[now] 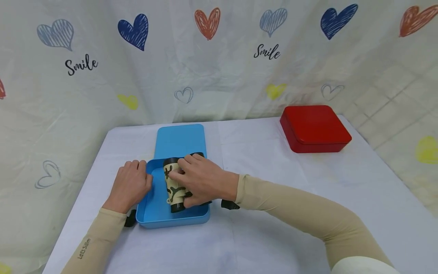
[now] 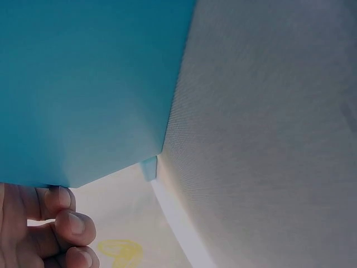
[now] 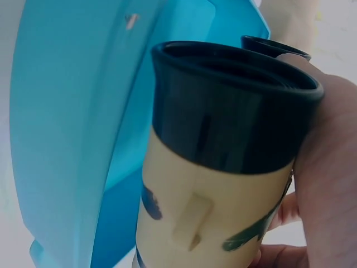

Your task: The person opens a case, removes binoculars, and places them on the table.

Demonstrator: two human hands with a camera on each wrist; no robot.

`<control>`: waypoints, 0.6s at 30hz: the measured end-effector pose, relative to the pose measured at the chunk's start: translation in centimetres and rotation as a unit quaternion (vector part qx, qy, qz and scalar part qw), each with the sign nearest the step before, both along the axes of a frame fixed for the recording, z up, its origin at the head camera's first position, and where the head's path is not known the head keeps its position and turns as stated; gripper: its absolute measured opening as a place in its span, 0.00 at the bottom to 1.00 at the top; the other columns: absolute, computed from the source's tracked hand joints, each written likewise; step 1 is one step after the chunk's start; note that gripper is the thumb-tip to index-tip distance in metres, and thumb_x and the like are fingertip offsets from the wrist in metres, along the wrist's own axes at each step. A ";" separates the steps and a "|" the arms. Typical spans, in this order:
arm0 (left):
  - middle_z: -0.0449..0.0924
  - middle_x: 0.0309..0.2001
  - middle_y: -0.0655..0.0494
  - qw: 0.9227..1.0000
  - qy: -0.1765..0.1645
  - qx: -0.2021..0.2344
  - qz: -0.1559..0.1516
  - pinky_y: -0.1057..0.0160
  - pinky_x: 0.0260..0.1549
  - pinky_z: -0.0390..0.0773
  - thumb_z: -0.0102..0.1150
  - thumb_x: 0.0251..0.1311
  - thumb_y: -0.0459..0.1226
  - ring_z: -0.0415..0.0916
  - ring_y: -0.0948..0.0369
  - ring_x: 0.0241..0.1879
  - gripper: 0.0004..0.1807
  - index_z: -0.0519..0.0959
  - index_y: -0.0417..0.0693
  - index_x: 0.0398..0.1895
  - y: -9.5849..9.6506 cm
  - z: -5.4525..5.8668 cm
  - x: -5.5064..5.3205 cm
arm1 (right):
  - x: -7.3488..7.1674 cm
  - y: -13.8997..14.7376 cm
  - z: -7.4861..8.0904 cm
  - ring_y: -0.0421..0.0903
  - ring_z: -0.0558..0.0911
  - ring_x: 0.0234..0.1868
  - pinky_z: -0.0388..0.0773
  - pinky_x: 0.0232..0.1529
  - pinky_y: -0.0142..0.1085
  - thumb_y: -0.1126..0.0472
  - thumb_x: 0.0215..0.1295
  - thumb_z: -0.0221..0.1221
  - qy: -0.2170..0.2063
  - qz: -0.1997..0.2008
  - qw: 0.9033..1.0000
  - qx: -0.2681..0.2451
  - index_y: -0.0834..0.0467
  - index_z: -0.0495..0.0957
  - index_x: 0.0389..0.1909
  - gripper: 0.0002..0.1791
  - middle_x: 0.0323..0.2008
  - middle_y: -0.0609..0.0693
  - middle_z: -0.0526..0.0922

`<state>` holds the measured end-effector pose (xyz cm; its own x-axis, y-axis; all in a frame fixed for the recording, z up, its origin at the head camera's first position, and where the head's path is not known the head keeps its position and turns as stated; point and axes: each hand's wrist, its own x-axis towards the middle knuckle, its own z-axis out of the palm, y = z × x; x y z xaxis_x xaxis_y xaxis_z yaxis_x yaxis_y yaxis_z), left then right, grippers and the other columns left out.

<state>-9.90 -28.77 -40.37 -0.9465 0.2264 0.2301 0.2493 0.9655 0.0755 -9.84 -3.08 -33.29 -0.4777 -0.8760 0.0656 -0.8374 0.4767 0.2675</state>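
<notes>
A pair of cream-coloured toy binoculars with dark camouflage blotches and black rims (image 1: pixel 175 184) lies inside an open, shallow blue plastic box (image 1: pixel 161 215) that sits on the white cloth-covered surface (image 1: pixel 273 190), a little to the 9 o'clock side of its middle in the head view. The right hand (image 1: pixel 200 180) lies over the binoculars from the 3 o'clock side, its fingers curled round the barrels and gripping them; the right wrist view shows the palm (image 3: pixel 329 167) pressed against one black-rimmed barrel (image 3: pixel 223 145), with the second barrel's rim just behind it and the blue wall of the box to the 9 o'clock side. The left hand (image 1: pixel 130 184) rests at the box's 9 o'clock wall, fingers bent against the rim near the corner; the left wrist view shows the fingertips (image 2: pixel 70 220) tucked up against the blue outer wall (image 2: pixel 83 84), so this hand holds the box. The box's flat blue lid (image 1: pixel 180 140) lies at 12 o'clock from the box, touching its far edge and stretching away toward the backdrop. Both forearms wear beige sleeves (image 1: pixel 294 209), and a dark strap shows at each wrist. Well apart from the hands, toward 2 o'clock on the surface, stands a closed red rectangular tin with rounded corners (image 1: pixel 315 128). Behind everything hangs a pale curtain printed with coloured hearts and the word "Smile" (image 1: pixel 82 64).
</notes>
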 end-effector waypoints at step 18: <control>0.71 0.26 0.45 1.000 0.001 -0.001 0.002 0.56 0.27 0.68 0.53 0.66 0.36 0.67 0.52 0.28 0.10 0.73 0.34 0.35 0.0 -0.1 0.0 | 0.2 2.0 0.6 0.44 0.76 0.42 0.75 0.45 0.36 0.32 0.57 0.61 0.014 0.012 1.000 -0.019 0.47 0.72 0.54 0.31 0.42 0.47 0.77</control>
<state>-9.86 -28.74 -40.44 -0.9469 0.2237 0.2309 0.2460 0.9666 0.0724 -9.61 -1.05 -32.65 -0.4540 -0.8839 0.1124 -0.8415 0.4668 0.2719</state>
